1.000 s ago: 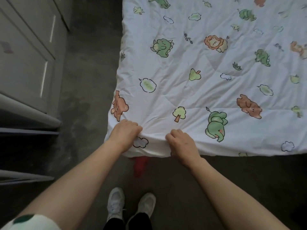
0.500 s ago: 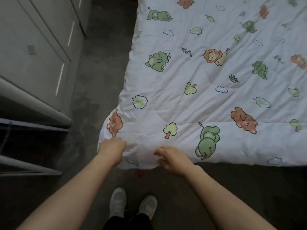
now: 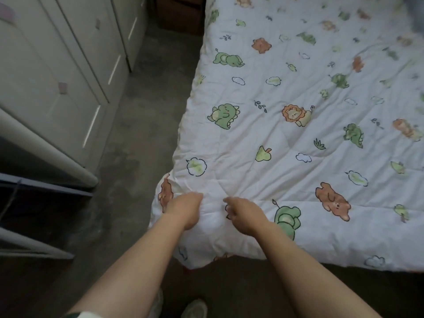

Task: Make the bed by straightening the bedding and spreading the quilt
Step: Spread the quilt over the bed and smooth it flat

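my left hand [image 3: 183, 208] is curled tight into a fist and grips a bunch of the quilt [image 3: 286, 138] close to its near left corner. my right hand [image 3: 246, 214] is just beside it. its fingers are bent down onto the cloth and the thumb sticks out, but i cannot tell if it has a real hold. the cloth between my two hands is puffed up and full of creases.

the quilt lies spread over the bed, white with little animals on it. its near corner hangs down over the edge, above the floor [image 3: 142, 125].

half a second ago my right hand was more open and the little tree on the quilt showed above it. now that tree is hidden under my right hand. both hands sit farther in from the quilt's edge than before, and the corner hangs lower below them. the brown bear [image 3: 165, 193] is right by my left hand, as it was.

the cupboards [image 3: 57, 76] on the left are shut, so i cannot see inside. one shoe [image 3: 195, 308] shows at the bottom.
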{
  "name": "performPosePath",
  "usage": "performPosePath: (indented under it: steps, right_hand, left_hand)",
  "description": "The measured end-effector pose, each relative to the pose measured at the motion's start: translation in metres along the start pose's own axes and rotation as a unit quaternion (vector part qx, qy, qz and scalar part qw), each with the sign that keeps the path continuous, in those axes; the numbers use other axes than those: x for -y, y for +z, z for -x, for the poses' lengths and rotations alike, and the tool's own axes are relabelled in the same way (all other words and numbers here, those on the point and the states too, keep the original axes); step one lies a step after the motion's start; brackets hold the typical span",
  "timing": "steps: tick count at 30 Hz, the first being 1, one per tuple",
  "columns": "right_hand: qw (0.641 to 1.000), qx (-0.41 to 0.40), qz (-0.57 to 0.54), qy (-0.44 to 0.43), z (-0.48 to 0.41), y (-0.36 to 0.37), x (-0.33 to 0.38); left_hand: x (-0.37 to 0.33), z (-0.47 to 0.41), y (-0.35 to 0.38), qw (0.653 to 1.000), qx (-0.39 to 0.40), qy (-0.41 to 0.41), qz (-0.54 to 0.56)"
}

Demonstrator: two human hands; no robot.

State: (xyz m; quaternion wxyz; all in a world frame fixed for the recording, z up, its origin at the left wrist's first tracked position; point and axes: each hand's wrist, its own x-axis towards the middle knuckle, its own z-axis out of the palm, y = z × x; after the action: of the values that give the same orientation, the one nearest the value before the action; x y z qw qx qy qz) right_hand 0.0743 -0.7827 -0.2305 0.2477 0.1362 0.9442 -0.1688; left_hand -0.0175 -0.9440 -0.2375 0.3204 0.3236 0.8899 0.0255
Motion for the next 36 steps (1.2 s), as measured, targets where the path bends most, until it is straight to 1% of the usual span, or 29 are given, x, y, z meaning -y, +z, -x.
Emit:
performPosePath:
  steps: [5,12,14,19,23,27,30,34,36]
  right_hand:
    - [1.0,-0.02,-0.023,0.005,-0.008,-0.025,0.011]
    - [0.995,-0.093,-0.033,0.014,-0.006,-0.064,0.024]
    - [0.992,-0.116,-0.036,0.016,-0.007,-0.083,0.028]
    - [0.986,-0.161,-0.046,0.019,-0.028,-0.141,0.044]
    - [0.98,-0.186,-0.056,0.034,-0.073,-0.189,0.063]
    - [0.976,-0.198,-0.066,0.058,-0.134,-0.222,0.082]
    - [0.971,-0.196,-0.094,0.101,-0.188,-0.243,0.09]
    - [0.955,-0.211,-0.14,0.154,-0.243,-0.268,0.095]
    - [0.949,-0.217,-0.154,0.168,-0.258,-0.276,0.097]
  left_hand:
    - [-0.007,-0.005,-0.025,0.999,-0.045,0.019,0.007]
    - [-0.006,0.001,-0.06,0.99,-0.125,-0.001,0.073]
    - [-0.004,0.001,-0.08,0.986,-0.141,0.003,0.085]
    - [0.011,-0.016,-0.14,0.966,-0.195,-0.006,0.168]
    - [0.042,-0.055,-0.193,0.949,-0.225,-0.012,0.222]
    - [0.075,-0.11,-0.243,0.946,-0.213,0.004,0.243]
    - [0.096,-0.161,-0.284,0.945,-0.197,0.033,0.258]
    - [0.117,-0.223,-0.327,0.935,-0.152,0.039,0.319]
    - [0.126,-0.247,-0.34,0.922,-0.135,0.03,0.363]
